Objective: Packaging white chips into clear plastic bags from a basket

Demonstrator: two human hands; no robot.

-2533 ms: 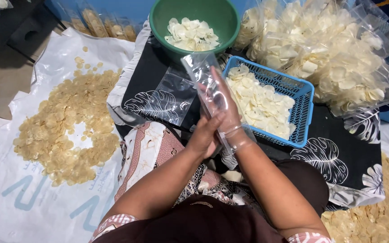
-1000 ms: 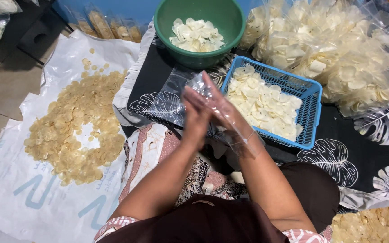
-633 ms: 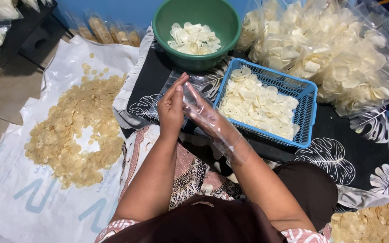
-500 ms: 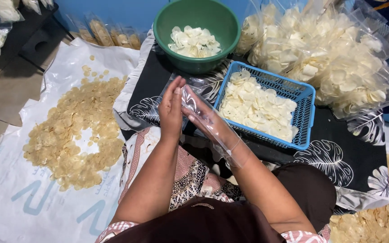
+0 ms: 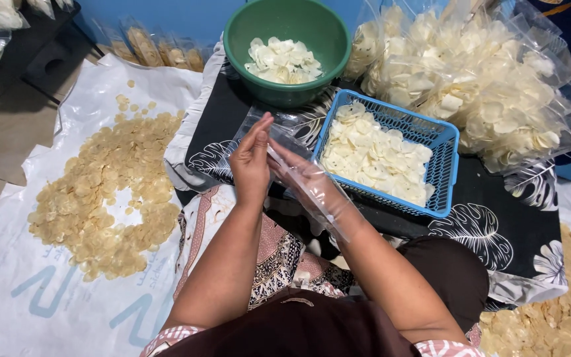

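Seen from the head camera, looking down at a seated person's lap: the right hand (image 5: 302, 175) is pushed inside a clear, thin plastic bag (image 5: 312, 192), fingers straight, the film reaching to the wrist. The left hand (image 5: 251, 158) stands edge-up against it, palm touching the bag, fingers flat and gripping nothing. Both hover above a black leaf-print cloth (image 5: 497, 225), just left of a blue plastic basket of pale round chips (image 5: 445, 162); a green plastic bowl of chips (image 5: 338, 39) sits beyond. The step looks like opening the bag; next it seems to need a wide mouth and a reach to the basket. Compared with half a second ago, the left hand sits slightly closer against the right.
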